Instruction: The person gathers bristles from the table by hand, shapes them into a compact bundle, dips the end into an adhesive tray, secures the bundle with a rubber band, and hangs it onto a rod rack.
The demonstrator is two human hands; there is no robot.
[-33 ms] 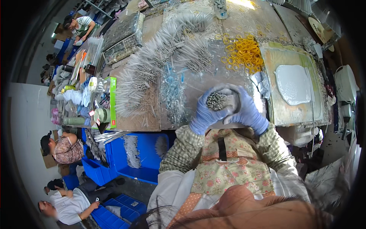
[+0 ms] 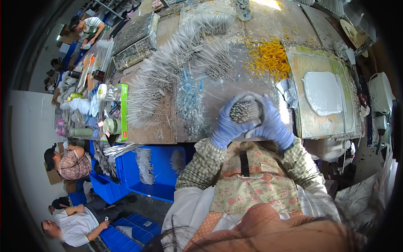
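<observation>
Both my hands wear blue gloves and wrap around one round bundle of thin silvery rods [image 2: 245, 111], held end-on just above the near edge of the workbench [image 2: 218, 90]. My left hand [image 2: 226, 126] cups the bundle's left side, and my right hand [image 2: 273, 124] cups its right side. Behind the bundle, fanned heaps of the same rods [image 2: 176, 63] lie across the bench. A pile of yellow rubber bands [image 2: 268, 59] sits at the back right.
A white slab on a stained board [image 2: 323, 92] lies to the right. Blue crates [image 2: 159, 168] stand under the bench at left. A green box [image 2: 123, 111] and clutter fill the left bench end. Other people sit at far left.
</observation>
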